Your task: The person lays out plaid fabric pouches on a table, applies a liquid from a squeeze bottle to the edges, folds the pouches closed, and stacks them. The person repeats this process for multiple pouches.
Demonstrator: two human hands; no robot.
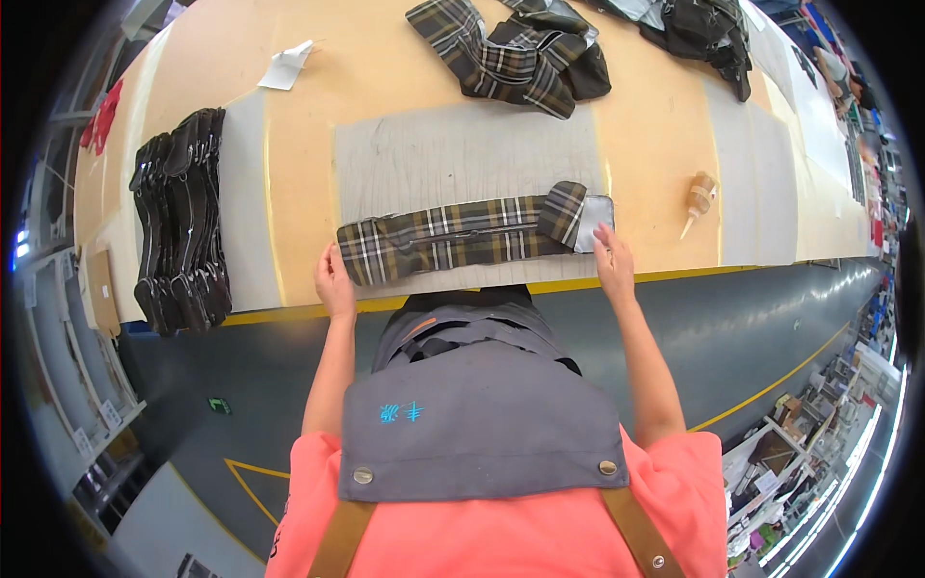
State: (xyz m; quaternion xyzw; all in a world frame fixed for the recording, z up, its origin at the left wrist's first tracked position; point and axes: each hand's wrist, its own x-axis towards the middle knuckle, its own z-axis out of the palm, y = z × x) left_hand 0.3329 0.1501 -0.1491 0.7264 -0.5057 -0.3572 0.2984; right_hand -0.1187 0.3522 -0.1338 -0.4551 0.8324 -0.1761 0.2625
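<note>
Cloth [462, 249] best smoothed flat, ends level; left hand [334, 282] touches one end, grip unclear; right hand [616, 262] half-open, fingertips at pale lining [594, 218].

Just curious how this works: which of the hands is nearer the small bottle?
Right. The right hand is left of the small bottle, by the right end of the plaid piece; the left hand is farther left, by its opposite end.
</note>
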